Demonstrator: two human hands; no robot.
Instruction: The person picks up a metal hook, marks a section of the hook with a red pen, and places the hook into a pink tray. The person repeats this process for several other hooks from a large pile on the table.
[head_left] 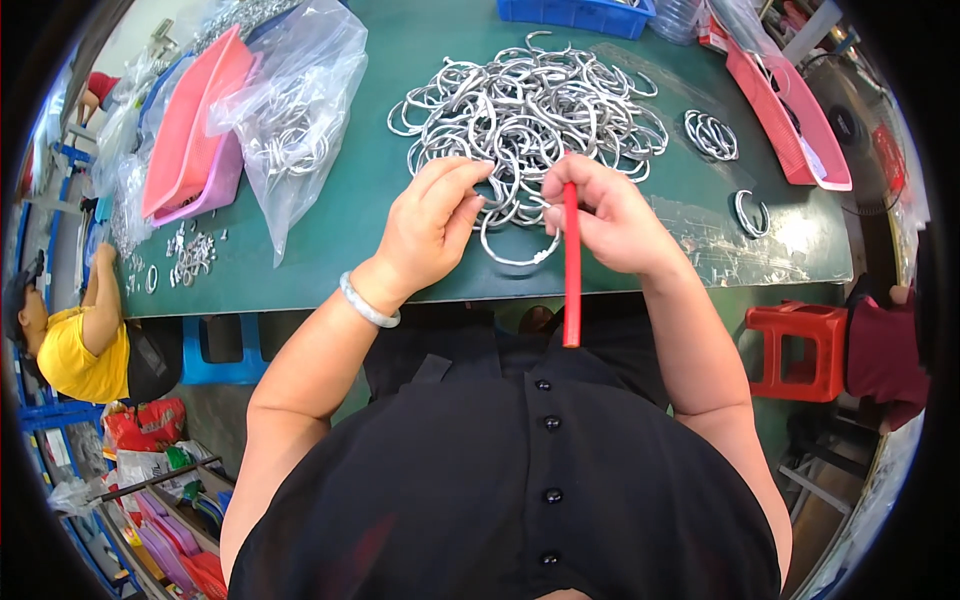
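Between my hands, at the front edge of the pile, is a silver bangle (pixel 518 263), an open metal ring with a textured surface. My left hand (pixel 428 222) is closed, thumb and fingertips pinched at the bangle's left side. A long red stick (pixel 572 280), perhaps a pencil, hangs down from my right hand (pixel 610 215), whose curled fingers hold it and also meet the bangle's right side. Just beyond my fingers lies a large tangled heap of silver bangles (pixel 530 110). My fingertips partly hide where they touch the bangle.
On the green table (pixel 400 270), a clear plastic bag (pixel 300 120) of rings and a pink basket (pixel 195 130) stand left, near small metal pieces (pixel 192 258). To the right are a few bangles (pixel 711 136) and another pink basket (pixel 790 120). A co-worker (pixel 80 340) sits at left.
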